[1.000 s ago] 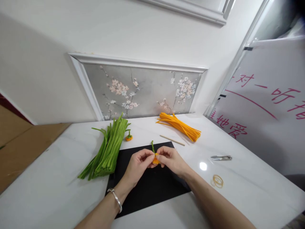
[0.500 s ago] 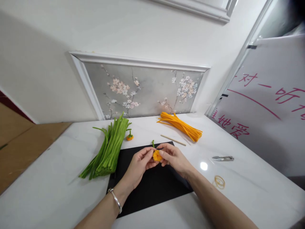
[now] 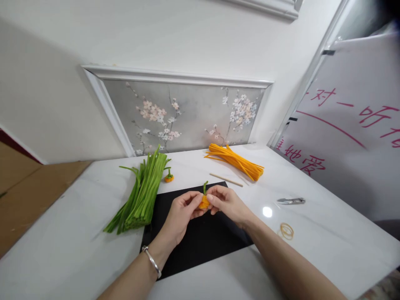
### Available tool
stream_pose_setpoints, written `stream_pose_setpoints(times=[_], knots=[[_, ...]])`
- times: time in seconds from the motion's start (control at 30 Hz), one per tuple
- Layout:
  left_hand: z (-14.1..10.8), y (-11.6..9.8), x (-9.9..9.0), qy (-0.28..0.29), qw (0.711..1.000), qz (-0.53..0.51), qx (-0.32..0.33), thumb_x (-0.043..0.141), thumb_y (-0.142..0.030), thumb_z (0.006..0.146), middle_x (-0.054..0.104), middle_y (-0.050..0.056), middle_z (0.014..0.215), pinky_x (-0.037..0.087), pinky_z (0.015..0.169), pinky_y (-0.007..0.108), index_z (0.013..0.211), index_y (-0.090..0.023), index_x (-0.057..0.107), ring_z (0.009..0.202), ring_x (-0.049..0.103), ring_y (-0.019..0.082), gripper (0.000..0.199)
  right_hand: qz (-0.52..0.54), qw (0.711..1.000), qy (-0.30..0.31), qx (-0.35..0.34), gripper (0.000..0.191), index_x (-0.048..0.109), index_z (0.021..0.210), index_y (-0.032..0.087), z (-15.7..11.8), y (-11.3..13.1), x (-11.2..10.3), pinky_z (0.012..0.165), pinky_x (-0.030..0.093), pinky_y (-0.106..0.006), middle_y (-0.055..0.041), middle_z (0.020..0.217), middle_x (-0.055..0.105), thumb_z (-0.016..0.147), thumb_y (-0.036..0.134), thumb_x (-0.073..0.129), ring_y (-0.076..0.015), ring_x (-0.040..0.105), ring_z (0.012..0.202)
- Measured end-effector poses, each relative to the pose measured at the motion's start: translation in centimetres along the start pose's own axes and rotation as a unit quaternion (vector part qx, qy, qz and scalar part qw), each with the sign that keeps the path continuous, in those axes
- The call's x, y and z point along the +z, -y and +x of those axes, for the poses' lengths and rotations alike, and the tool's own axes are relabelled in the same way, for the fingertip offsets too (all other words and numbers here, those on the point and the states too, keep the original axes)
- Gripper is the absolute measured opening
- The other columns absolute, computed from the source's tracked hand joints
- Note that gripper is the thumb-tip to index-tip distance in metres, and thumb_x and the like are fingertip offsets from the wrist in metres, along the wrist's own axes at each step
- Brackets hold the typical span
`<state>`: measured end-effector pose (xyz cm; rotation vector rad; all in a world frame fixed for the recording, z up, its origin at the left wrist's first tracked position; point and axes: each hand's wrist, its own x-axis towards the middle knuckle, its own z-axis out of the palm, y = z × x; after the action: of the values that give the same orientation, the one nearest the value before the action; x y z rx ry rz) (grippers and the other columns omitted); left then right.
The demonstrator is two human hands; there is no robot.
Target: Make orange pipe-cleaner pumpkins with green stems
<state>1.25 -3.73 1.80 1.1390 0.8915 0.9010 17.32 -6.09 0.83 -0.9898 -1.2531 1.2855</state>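
1. The small orange flower [image 3: 204, 203] with its short green stem [image 3: 205, 187] sits at the centre of the frame, above the black mat [image 3: 200, 241], pinched between the fingertips of both hands; the stem pokes up past the fingers.
2. Most of the orange head is covered by the fingertips, so its shape is hard to make out, and whether it touches the mat cannot be told.
3. The left hand [image 3: 181, 216] comes in from the lower left, its fingers curled nearly closed, thumb and forefinger gripping the flower's left side; a silver bracelet [image 3: 152, 261] circles the wrist.
4. The right hand [image 3: 228, 204] comes in from the lower right, fingers likewise drawn together on the flower's right side.
5. Farther out on the white table [image 3: 62, 250]: a green bundle [image 3: 140, 196] to the left with a second small flower [image 3: 169, 178] beside it, an orange bundle [image 3: 237, 161] at upper right, a wooden stick [image 3: 225, 179], snips [image 3: 291, 201] and rubber bands [image 3: 286, 230] to the right.
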Motion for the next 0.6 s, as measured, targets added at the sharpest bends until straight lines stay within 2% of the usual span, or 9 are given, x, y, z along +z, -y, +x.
stream_pose_setpoints(times=[0.1, 0.2, 0.43, 0.6], knots=[[-0.1, 0.0, 0.1, -0.046, 0.999, -0.01, -0.016, 0.073, -0.04, 0.074, 0.066, 0.003, 0.08, 0.054, 0.064, 0.021, 0.082, -0.015, 0.069, 0.07, 0.062, 0.012, 0.027, -0.01, 1.0, -0.013, -0.02, 0.032, 0.059, 0.093, 0.017, 0.0, -0.2, 0.2, 0.059, 0.049, -0.025, -0.0022, 0.084, 0.063, 0.075, 0.04, 0.072, -0.0141, 0.06, 0.074], [-0.4, -0.1, 0.2, -0.068, 0.998, -0.014, -0.007, 0.074, -0.04, 0.074, 0.066, 0.003, 0.08, 0.054, 0.066, 0.022, 0.081, -0.015, 0.068, 0.074, 0.062, 0.013, 0.026, -0.038, 0.997, -0.046, -0.046, 0.03, 0.059, 0.093, 0.018, 0.0, -0.5, 0.6, 0.072, 0.05, -0.03, -0.0026, 0.085, 0.065, 0.072, 0.033, 0.074, -0.0161, 0.061, 0.081], [-0.7, -0.3, 0.8, -0.082, 0.996, -0.021, 0.018, 0.073, -0.038, 0.076, 0.065, 0.002, 0.076, 0.055, 0.066, 0.021, 0.076, -0.013, 0.065, 0.073, 0.062, 0.012, 0.026, -0.022, 0.996, -0.055, -0.063, 0.025, 0.06, 0.09, 0.018, -0.1, -0.2, 1.2, 0.075, 0.051, -0.031, -0.0008, 0.081, 0.063, 0.072, 0.031, 0.072, -0.0151, 0.061, 0.077], [-0.5, -0.8, 0.7, -0.071, 0.994, -0.087, -0.015, 0.071, -0.032, 0.079, 0.066, 0.002, 0.081, 0.056, 0.058, 0.019, 0.086, -0.016, 0.064, 0.066, 0.065, 0.011, 0.019, -0.094, 0.99, -0.037, -0.102, 0.036, 0.057, 0.112, 0.02, -0.1, 0.5, -0.4, 0.079, 0.052, -0.034, -0.0071, 0.102, 0.064, 0.079, 0.032, 0.065, -0.0198, 0.061, 0.095]])
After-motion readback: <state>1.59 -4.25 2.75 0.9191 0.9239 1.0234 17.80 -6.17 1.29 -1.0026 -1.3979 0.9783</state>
